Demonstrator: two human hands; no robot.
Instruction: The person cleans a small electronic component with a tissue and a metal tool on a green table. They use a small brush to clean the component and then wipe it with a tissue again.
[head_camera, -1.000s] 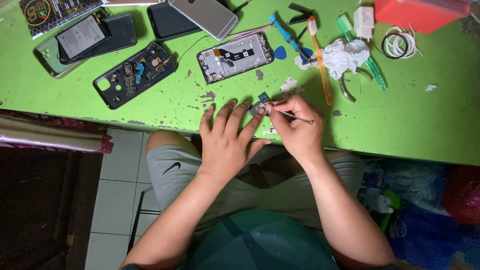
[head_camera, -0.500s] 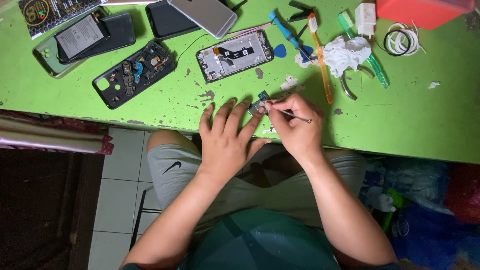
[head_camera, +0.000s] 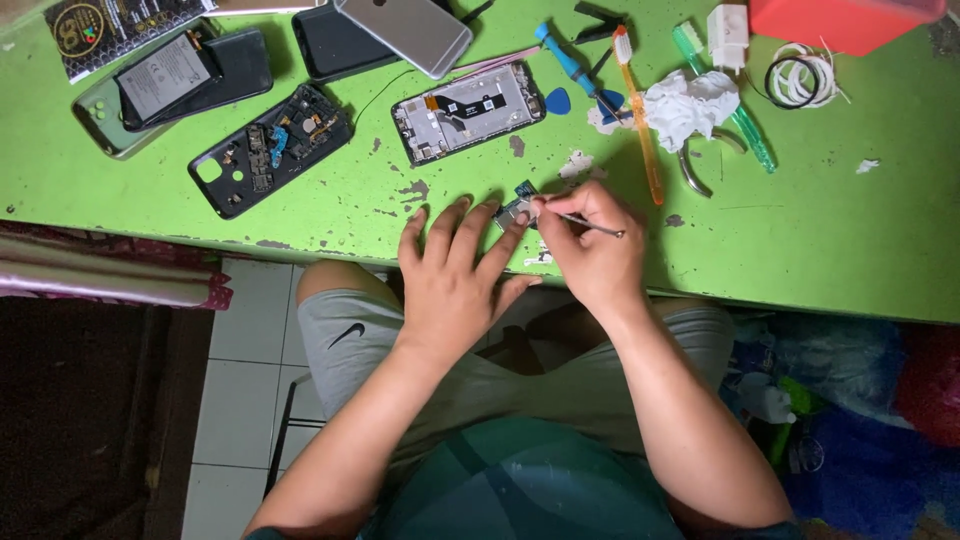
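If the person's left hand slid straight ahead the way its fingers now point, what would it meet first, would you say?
The left hand already touches the small circuit board with its forefinger. Beyond that, probably the opened phone frame further up the green table, though the exact line is uncertain.

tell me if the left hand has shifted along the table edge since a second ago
No. The left hand lies just below the opened phone frame, beside the small circuit part, as before.

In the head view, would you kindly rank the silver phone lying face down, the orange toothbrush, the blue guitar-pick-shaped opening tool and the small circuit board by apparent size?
1. Silver phone and orange toothbrush: the phone is broader, the toothbrush longer, so unranked.
2. Small circuit board.
3. Blue opening pick, similar in size to the board.
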